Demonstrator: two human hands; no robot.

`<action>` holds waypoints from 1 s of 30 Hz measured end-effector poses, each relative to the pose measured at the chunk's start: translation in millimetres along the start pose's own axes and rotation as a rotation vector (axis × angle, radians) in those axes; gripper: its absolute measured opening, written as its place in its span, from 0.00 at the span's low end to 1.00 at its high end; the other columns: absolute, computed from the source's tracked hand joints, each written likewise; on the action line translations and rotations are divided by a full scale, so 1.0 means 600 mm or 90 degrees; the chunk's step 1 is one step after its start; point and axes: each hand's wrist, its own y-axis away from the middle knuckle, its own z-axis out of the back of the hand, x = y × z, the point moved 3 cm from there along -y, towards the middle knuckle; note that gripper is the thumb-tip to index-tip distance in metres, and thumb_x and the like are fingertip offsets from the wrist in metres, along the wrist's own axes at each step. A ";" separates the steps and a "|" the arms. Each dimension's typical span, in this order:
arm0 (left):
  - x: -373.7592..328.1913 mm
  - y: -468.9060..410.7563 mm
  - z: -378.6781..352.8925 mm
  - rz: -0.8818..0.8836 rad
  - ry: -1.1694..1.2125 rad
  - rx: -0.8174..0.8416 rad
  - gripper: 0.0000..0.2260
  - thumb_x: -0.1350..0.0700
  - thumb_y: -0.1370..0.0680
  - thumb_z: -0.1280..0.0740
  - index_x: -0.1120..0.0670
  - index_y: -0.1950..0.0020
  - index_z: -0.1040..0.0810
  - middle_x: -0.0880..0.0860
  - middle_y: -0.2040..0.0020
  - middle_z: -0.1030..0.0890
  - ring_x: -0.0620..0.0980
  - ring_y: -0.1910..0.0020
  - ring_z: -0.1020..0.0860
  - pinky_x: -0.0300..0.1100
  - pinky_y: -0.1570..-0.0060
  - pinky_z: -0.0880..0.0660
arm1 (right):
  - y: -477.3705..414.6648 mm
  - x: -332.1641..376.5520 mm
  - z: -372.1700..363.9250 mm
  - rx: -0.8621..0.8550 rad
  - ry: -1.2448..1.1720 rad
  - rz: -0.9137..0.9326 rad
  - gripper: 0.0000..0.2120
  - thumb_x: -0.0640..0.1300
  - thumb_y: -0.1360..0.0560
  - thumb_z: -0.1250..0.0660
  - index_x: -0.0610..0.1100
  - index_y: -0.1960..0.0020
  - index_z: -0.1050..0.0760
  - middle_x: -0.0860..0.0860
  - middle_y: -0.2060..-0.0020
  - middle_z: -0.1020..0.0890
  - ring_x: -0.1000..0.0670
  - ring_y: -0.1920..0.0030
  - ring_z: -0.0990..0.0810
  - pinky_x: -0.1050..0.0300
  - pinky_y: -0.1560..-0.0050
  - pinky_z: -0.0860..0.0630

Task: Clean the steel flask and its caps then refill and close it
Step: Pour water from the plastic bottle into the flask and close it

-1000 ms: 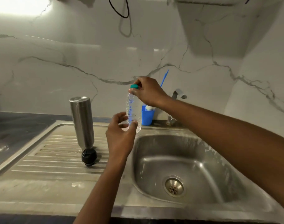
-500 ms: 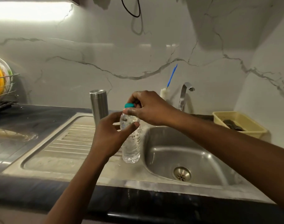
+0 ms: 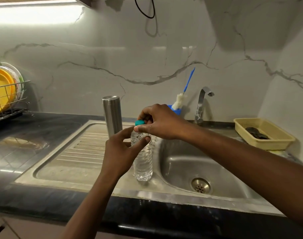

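Head view. Item: clear plastic bottle [image 3: 143,163], upright on the ledge between drainboard [image 3: 73,152] and sink basin [image 3: 181,163]. We note the left hand [image 3: 118,152] curled round its shoulder, the right hand [image 3: 158,124] pinching the teal cap [image 3: 139,122]. Related: the steel flask [image 3: 112,116], standing on the drainboard just behind, untouched. Step, by our judgement: uncapping for the refill. Handling: we would brace the thin wall lightly, lest it squeeze out water, and turn the cap alone.

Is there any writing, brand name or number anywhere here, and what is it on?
No text can be read. The clear plastic bottle shows no label; the teal cap, steel flask and yellow basket show no legible marks.
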 end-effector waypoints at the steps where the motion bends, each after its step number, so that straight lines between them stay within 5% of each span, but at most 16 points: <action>1: 0.004 -0.002 -0.002 0.005 0.000 0.003 0.19 0.41 0.27 0.22 0.39 0.37 0.18 0.34 0.46 0.17 0.26 0.53 0.19 0.24 0.55 0.23 | -0.003 0.001 0.005 0.001 0.022 0.007 0.15 0.56 0.24 0.24 0.46 0.45 0.16 0.56 0.58 0.18 0.59 0.60 0.22 0.74 0.64 0.31; 4: 0.013 -0.006 -0.007 0.015 -0.003 0.004 0.26 0.37 0.28 0.22 0.42 0.31 0.17 0.40 0.41 0.14 0.39 0.50 0.14 0.39 0.48 0.17 | -0.016 0.004 0.020 -0.001 0.096 0.005 0.18 0.60 0.24 0.26 0.45 0.51 0.16 0.54 0.60 0.19 0.57 0.61 0.22 0.66 0.64 0.32; 16: 0.011 -0.009 -0.008 0.011 0.024 0.017 0.23 0.41 0.27 0.22 0.42 0.32 0.18 0.30 0.49 0.18 0.26 0.57 0.18 0.20 0.60 0.27 | -0.038 0.016 0.030 0.101 0.158 0.075 0.13 0.53 0.21 0.27 0.42 0.51 0.15 0.52 0.60 0.17 0.53 0.59 0.19 0.57 0.58 0.22; 21: 0.017 -0.008 -0.006 0.021 0.035 0.023 0.21 0.39 0.27 0.22 0.40 0.35 0.16 0.41 0.42 0.13 0.36 0.49 0.14 0.40 0.46 0.16 | -0.041 0.007 0.036 0.202 0.158 0.142 0.12 0.47 0.18 0.30 0.47 0.36 0.19 0.55 0.48 0.19 0.55 0.51 0.20 0.59 0.47 0.21; 24: 0.018 -0.008 -0.006 0.018 0.029 0.016 0.23 0.39 0.27 0.23 0.41 0.33 0.17 0.42 0.39 0.14 0.38 0.49 0.14 0.43 0.45 0.16 | -0.042 0.010 0.042 0.253 0.151 0.160 0.14 0.40 0.19 0.30 0.51 0.35 0.21 0.55 0.42 0.19 0.58 0.48 0.21 0.59 0.40 0.20; 30: 0.018 -0.008 -0.008 0.015 0.013 0.003 0.28 0.37 0.30 0.22 0.43 0.31 0.18 0.43 0.39 0.14 0.35 0.54 0.15 0.31 0.53 0.20 | -0.047 0.019 0.039 0.195 0.182 0.124 0.20 0.60 0.21 0.30 0.48 0.35 0.21 0.56 0.50 0.18 0.57 0.54 0.20 0.61 0.50 0.21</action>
